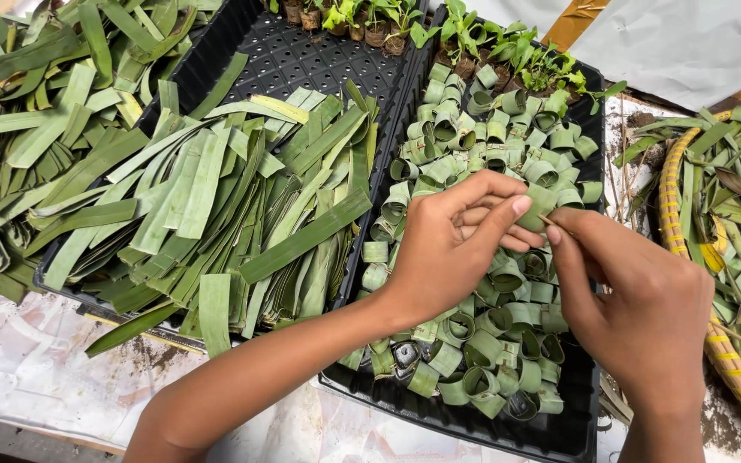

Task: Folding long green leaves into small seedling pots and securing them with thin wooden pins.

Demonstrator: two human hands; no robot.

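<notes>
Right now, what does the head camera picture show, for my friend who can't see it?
Two hands, left hand and right hand, hold a rolled green leaf ring above a black tray full of leaf rings. Beside it, another tray holds flat leaf strips.

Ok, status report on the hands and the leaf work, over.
Left hand pinching a rolled leaf ring. Right hand pushing a thin stick at the ring. Both over the black tray of finished rings. Nothing between the hands.
</notes>
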